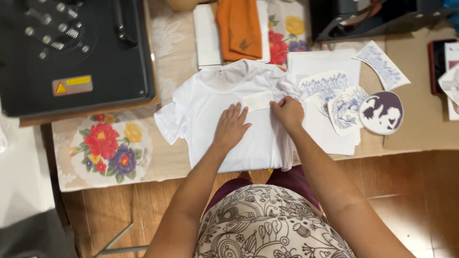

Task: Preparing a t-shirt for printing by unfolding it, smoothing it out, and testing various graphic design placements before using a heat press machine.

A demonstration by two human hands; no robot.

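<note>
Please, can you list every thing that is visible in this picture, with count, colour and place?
T-shirt: one, white, flat on table centre.
Small patch: one, pale, on shirt chest.
Heat press: one, black, top left.
Orange cloth: one, folded, above shirt.
Printed cutouts: several, blue-white, one dark round, right of shirt.
Tablecloth: one, beige, floral.
Left hand: flat on shirt.
Right hand: fingertips at patch edge.

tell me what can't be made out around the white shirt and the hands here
Head view only:
- Right hand fingertips: curled at the small pale sheet, grip unclear.
- White t-shirt right sleeve: bunched up by the paper cutouts.
- Black press: cut off by top and left edges.
- Left hand covers the shirt beneath.
</note>
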